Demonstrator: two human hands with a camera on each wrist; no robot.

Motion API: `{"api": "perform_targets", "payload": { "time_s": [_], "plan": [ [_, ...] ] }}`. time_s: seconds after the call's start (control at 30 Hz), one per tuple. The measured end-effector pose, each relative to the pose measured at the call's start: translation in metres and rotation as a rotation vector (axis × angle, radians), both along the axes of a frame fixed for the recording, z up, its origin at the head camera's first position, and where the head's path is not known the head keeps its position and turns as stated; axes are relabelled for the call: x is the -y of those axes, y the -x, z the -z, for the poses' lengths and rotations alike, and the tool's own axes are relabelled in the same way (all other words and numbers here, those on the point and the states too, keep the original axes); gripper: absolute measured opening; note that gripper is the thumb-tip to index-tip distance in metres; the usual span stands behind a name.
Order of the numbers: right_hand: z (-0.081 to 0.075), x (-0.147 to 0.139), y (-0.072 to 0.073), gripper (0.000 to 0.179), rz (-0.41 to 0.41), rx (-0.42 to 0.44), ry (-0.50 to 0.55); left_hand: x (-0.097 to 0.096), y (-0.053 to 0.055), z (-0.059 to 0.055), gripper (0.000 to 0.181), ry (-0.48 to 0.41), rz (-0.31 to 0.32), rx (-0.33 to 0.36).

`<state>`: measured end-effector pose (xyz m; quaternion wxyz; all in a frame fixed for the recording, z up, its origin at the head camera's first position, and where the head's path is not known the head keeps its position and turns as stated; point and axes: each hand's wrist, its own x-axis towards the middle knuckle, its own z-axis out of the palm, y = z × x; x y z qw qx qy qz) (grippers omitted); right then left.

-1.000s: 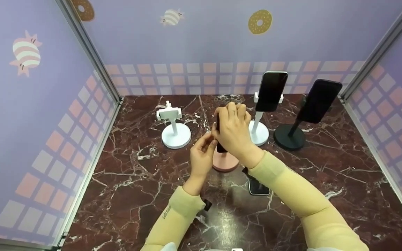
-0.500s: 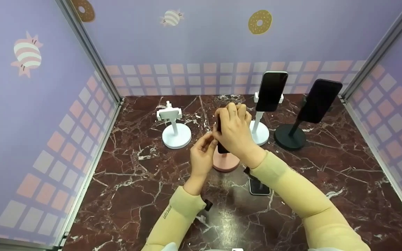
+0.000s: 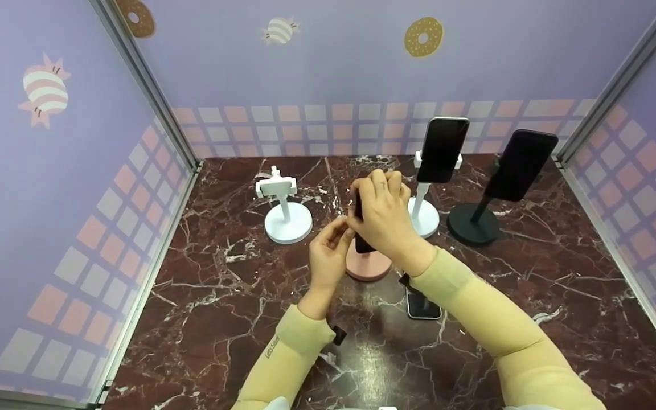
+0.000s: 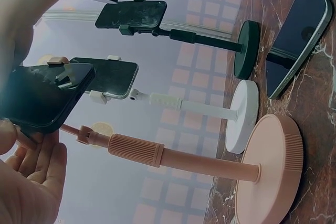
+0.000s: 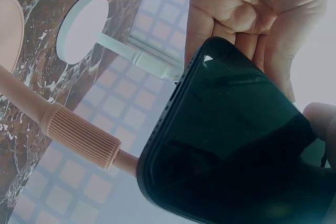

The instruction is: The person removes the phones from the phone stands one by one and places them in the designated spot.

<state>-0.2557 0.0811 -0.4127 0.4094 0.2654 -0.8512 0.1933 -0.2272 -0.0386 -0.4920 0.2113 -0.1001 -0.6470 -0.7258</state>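
Observation:
A black smartphone (image 5: 226,140) lies across the clamp of a pink phone stand (image 4: 205,163), its dark screen turned toward the person. My right hand (image 3: 384,213) grips the phone from above, and its thumb lies on the screen in the right wrist view. At the phone's left edge my left hand (image 3: 329,250) pinches the stand's clamp, thumb in front and curled fingers reaching behind the phone. On the opposite edge a pink clamp arm (image 4: 58,61) shows in the left wrist view. My fingers hide most of the clamp.
Behind to the right, a white stand (image 3: 422,222) and a black stand (image 3: 472,224) each bear an upright phone. Another white stand (image 3: 288,222), without a phone, is at the left. One more phone (image 3: 422,306) lies on the marbled table (image 3: 208,341) by my right sleeve.
Both hands stay almost in place at the phone and clamp. The phone's lower end has shifted very slightly downward in the head view.

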Motion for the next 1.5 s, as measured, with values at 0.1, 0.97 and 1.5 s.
{"api": "perform_targets", "payload": {
  "time_s": [0.1, 0.97, 1.5],
  "plan": [
    [0.0001, -0.0005, -0.0005, 0.036, 0.007, 0.008, -0.005, -0.0002, 0.0, 0.0003, 0.027, -0.008, 0.006, 0.001],
    [-0.0023, -0.0044, -0.0025, 0.036, -0.025, 0.024, 0.012, -0.0008, 0.0008, 0.0021, 0.027, -0.02, 0.023, -0.04],
    [-0.0018, -0.0065, -0.0024, 0.034, -0.047, 0.026, 0.019, -0.0017, 0.0008, 0.0033, 0.027, -0.026, 0.023, -0.015]
  ]
}}
